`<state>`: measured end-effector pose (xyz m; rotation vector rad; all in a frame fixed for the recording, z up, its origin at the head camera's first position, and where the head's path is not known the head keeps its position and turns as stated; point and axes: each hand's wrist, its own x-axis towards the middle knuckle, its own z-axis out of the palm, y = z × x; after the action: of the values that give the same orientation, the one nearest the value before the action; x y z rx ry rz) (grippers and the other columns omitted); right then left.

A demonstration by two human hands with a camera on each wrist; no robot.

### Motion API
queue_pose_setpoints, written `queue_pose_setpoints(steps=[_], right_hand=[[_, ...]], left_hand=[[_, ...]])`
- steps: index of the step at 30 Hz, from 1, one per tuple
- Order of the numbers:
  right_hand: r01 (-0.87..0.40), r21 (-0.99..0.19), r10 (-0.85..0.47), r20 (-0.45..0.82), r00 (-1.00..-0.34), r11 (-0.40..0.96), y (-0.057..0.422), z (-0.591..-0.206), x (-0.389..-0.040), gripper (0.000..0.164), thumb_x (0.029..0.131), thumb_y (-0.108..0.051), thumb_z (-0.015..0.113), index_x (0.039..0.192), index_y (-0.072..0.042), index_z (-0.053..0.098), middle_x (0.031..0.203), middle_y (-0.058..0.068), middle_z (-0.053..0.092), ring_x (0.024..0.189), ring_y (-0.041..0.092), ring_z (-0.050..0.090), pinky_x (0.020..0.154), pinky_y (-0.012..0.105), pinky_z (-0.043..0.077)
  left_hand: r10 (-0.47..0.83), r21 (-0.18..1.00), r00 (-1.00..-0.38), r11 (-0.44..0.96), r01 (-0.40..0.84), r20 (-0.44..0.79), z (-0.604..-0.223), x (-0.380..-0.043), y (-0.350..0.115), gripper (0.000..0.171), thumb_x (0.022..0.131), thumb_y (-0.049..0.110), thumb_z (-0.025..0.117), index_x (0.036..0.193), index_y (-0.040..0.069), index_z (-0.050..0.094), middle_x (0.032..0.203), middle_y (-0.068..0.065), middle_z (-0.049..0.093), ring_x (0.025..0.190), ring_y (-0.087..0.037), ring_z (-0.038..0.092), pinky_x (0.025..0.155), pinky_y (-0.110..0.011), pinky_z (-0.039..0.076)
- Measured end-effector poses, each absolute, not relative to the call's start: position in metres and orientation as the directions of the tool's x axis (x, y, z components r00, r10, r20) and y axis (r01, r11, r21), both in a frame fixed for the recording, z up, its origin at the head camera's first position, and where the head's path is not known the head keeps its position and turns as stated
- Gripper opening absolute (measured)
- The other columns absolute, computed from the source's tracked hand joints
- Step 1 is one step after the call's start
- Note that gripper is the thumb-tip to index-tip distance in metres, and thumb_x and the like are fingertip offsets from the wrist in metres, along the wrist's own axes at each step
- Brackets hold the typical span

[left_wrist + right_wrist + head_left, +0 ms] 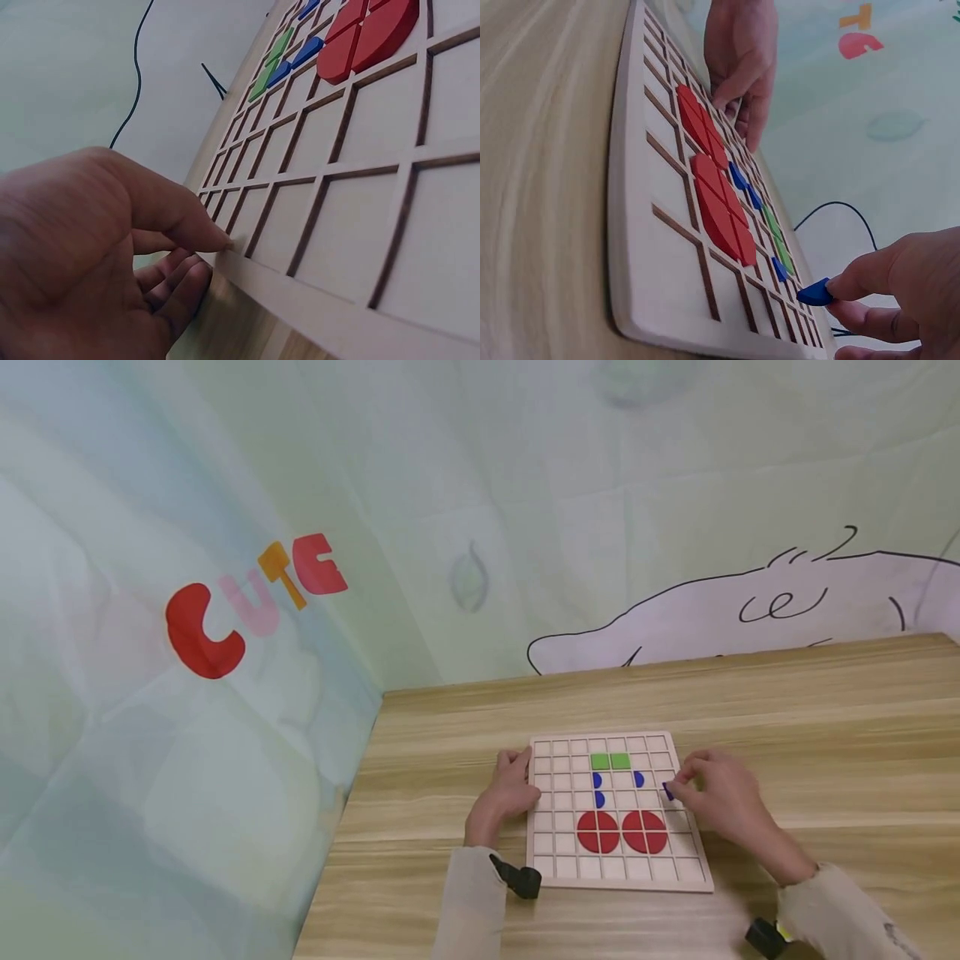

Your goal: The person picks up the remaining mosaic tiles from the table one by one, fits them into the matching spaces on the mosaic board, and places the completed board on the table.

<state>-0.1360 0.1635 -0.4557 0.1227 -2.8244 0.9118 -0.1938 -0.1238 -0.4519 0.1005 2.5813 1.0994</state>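
Note:
A light wooden grid board [600,867] lies on the table. At its left edge is my left hand [512,789], with one fingertip on the rim and the other fingers curled beside it in the left wrist view. My right hand [716,789] pinches a blue half-round piece [816,292] between thumb and forefinger at the board's right side. Two green squares [610,762] sit near the top, above blue half-round pieces [598,799]. Lower down, red quarter pieces make two discs, a left red disc [588,842] and a right red disc [655,842].
The wood-grain table [420,827] extends around the board. Behind it hangs a pale printed cloth [465,485], with another cloth wall at the left bearing coloured letters [213,652]. A dark cable [851,206] runs beyond the board in the right wrist view.

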Motion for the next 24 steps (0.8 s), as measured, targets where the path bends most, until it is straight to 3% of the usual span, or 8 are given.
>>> queue_pose_setpoints(steps=[9,24], right_hand=[[-0.069,-0.607,0.019,0.138,-0.990,0.792,0.145,-0.461,-0.139,0.016,0.082,-0.018,0.069,0.068,-0.012,0.064,0.116,0.027,0.058,0.112,0.049,0.044,0.090,0.066,0.024],[-0.027,-0.573,0.049,0.115,-0.992,0.819,0.129,-0.463,-0.142,0.015,0.083,-0.016,0.068,0.069,-0.009,0.066,0.120,0.028,0.055,0.120,0.049,0.035,0.096,0.067,0.020]], left_hand=[[0.194,0.708,-0.945,0.704,-0.053,-0.264,-0.452,-0.194,-0.125,0.080,0.077,-0.003,0.050,0.152,0.006,0.023,0.136,-0.015,0.028,0.117,-0.028,0.034,0.095,-0.039,0.033],[0.189,0.706,-0.945,0.705,-0.058,-0.267,-0.453,-0.194,-0.125,0.080,0.077,-0.003,0.051,0.152,0.007,0.023,0.136,-0.015,0.029,0.117,-0.028,0.034,0.094,-0.039,0.034]])
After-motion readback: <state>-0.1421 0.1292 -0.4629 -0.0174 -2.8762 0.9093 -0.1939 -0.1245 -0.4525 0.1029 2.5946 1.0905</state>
